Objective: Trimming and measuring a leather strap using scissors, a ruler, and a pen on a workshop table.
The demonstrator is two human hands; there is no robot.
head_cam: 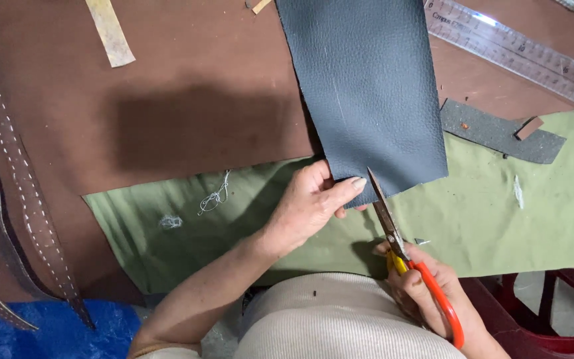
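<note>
At frame centre, the left hand (310, 203) pinches the lower edge of a dark grey leather sheet (367, 86); the right hand (426, 292) grips orange-handled scissors (400, 249), blades at that edge, above the green cloth (499, 219).

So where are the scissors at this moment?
The orange-handled scissors are low and right of centre in the head view, in the right hand, blades at the near edge of the grey leather piece.

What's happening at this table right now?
A person is cutting a dark grey leather sheet. The left hand pinches the sheet's near edge, while the right hand works orange-handled scissors whose blades meet that edge. The sheet lies over brown board and green cloth. A clear ruler and stitched straps lie nearby.
</note>
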